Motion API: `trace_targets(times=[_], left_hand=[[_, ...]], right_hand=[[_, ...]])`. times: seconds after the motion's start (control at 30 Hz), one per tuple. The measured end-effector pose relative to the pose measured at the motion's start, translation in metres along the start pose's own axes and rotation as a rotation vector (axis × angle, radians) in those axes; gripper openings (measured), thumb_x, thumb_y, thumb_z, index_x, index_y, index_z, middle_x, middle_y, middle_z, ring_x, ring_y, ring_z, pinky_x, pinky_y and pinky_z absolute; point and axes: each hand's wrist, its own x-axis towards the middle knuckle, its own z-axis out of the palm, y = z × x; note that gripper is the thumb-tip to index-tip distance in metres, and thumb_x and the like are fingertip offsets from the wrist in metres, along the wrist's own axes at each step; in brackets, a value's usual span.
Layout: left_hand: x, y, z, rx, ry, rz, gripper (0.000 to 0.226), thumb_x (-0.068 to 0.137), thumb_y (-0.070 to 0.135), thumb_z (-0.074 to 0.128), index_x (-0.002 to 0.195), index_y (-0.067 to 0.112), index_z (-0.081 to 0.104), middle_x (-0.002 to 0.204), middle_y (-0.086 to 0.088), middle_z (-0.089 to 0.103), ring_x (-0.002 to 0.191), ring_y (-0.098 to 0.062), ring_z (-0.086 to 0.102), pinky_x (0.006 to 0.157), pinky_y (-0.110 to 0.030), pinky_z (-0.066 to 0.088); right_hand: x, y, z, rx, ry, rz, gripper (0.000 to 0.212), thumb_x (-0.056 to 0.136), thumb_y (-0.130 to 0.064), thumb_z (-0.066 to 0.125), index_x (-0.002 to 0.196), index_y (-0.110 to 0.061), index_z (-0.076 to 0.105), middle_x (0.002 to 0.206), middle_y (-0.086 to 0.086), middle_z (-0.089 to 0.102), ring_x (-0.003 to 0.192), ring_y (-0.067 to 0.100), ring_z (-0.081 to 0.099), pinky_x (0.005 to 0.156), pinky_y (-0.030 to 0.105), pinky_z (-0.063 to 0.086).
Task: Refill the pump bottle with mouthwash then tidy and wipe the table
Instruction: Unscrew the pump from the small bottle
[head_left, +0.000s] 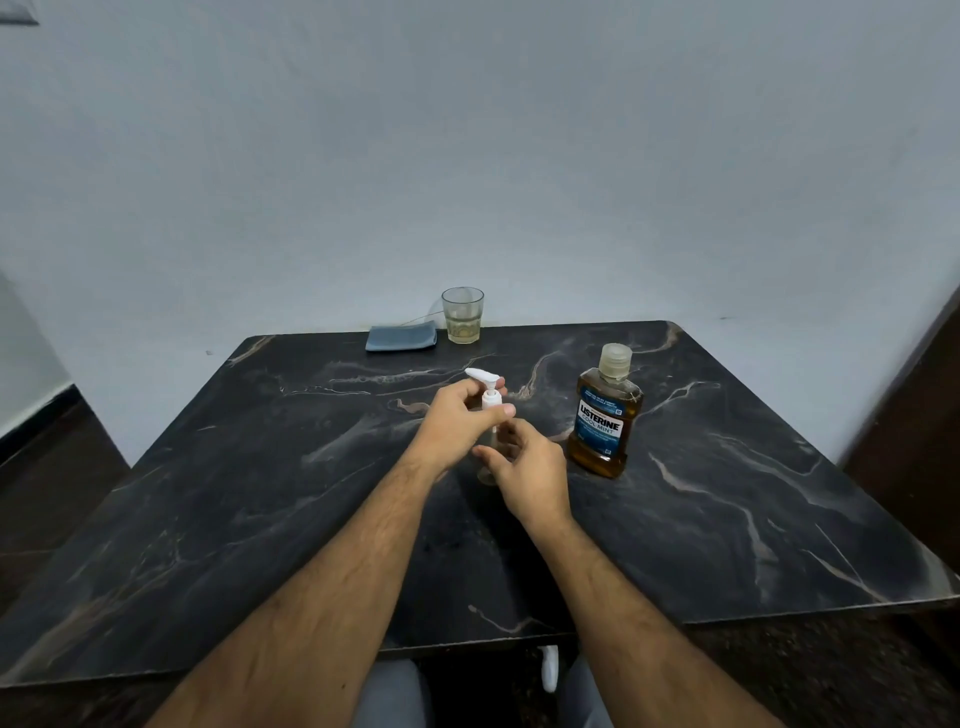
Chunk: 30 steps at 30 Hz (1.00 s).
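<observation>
mid-tabletop: left hand (457, 421) pinched pump head (485, 387) | right hand (530, 470) curled round clear pump bottle (489, 457) | step: likely unscrewing pump | next: uncap listerine bottle (605, 415) at right, pour steadily

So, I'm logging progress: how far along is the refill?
Early. Left hand grips the pump top and right hand holds the clear pump bottle. The mouthwash bottle is capped. Left: pouring, tidying, wiping with the blue cloth.
</observation>
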Motion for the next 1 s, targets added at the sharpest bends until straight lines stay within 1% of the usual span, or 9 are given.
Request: trace_targets(times=[0.1,0.2,0.3,0.47,0.6,0.73,0.8,0.93,1.0], left_hand=[[-0.003,0.002,0.003,-0.054,-0.047,-0.013,0.045,0.087,0.003,0.070,0.129,0.014,0.058,0.120,0.004,0.069,0.107,-0.002,0.064,0.079,-0.012,0.051],[-0.007,-0.003,0.000,-0.087,-0.063,-0.017,0.040,0.091,0.003,0.065,0.127,0.017,0.058,0.125,0.007,0.068,0.117,-0.005,0.062,0.092,-0.020,0.051],[-0.011,-0.007,-0.007,-0.113,-0.031,-0.002,0.033,0.094,0.002,0.059,0.117,0.026,0.062,0.121,0.006,0.071,0.118,-0.006,0.062,0.101,-0.026,0.047],[-0.010,-0.007,-0.013,-0.045,0.030,0.040,0.030,0.091,0.002,0.064,0.117,0.016,0.070,0.110,0.001,0.075,0.107,-0.011,0.068,0.097,-0.028,0.051],[-0.007,-0.003,-0.010,-0.054,0.083,0.028,0.029,0.082,0.002,0.074,0.101,0.024,0.073,0.100,0.001,0.076,0.098,-0.010,0.070,0.091,-0.028,0.054],[-0.001,0.002,-0.010,-0.030,0.142,0.012,0.030,0.077,0.006,0.081,0.105,0.011,0.073,0.099,-0.009,0.075,0.096,-0.019,0.070,0.090,-0.032,0.056],[0.001,0.005,-0.010,-0.049,0.154,0.006,0.032,0.076,0.009,0.082,0.106,0.010,0.072,0.099,-0.006,0.075,0.095,-0.016,0.070,0.088,-0.029,0.057],[0.001,0.015,-0.011,-0.131,0.159,0.029,0.024,0.081,0.006,0.077,0.103,0.010,0.070,0.094,-0.001,0.076,0.087,-0.006,0.070,0.083,-0.021,0.053],[0.002,0.018,-0.014,-0.150,0.185,0.039,0.022,0.082,0.007,0.076,0.101,0.013,0.070,0.093,0.001,0.076,0.088,-0.005,0.071,0.084,-0.020,0.052]], right_hand=[[0.001,0.001,0.001,-0.002,0.004,-0.009,0.048,0.079,-0.032,0.080,0.122,-0.024,0.063,0.110,-0.006,0.072,0.101,0.004,0.065,0.091,0.032,0.055],[0.001,0.001,0.000,-0.005,0.012,-0.025,0.046,0.078,-0.033,0.080,0.120,-0.024,0.064,0.107,-0.007,0.072,0.099,0.003,0.065,0.090,0.031,0.055],[0.000,0.002,0.000,0.015,0.004,-0.014,0.045,0.078,-0.031,0.081,0.119,-0.021,0.064,0.108,-0.005,0.072,0.094,0.000,0.062,0.085,0.022,0.054],[0.000,0.002,-0.001,0.036,0.002,-0.018,0.042,0.079,-0.029,0.081,0.116,-0.022,0.065,0.107,-0.006,0.072,0.093,-0.002,0.062,0.085,0.020,0.053],[0.000,0.002,-0.001,0.034,-0.013,-0.009,0.045,0.080,-0.030,0.080,0.120,-0.023,0.063,0.110,-0.006,0.071,0.098,0.000,0.063,0.085,0.017,0.050],[0.001,0.002,0.000,0.030,-0.012,-0.005,0.043,0.080,-0.029,0.079,0.119,-0.022,0.063,0.110,-0.007,0.071,0.094,-0.002,0.060,0.079,0.012,0.046],[0.001,0.002,0.000,0.028,-0.021,0.002,0.043,0.080,-0.029,0.079,0.120,-0.023,0.062,0.110,-0.008,0.070,0.094,-0.002,0.060,0.076,0.010,0.044],[0.001,0.003,0.001,0.029,-0.001,-0.004,0.042,0.079,-0.031,0.081,0.116,-0.023,0.064,0.107,-0.007,0.071,0.094,0.001,0.063,0.083,0.018,0.052],[0.001,0.003,0.001,0.031,0.001,-0.006,0.040,0.078,-0.031,0.081,0.113,-0.023,0.065,0.100,-0.010,0.071,0.087,-0.004,0.063,0.077,0.012,0.050]])
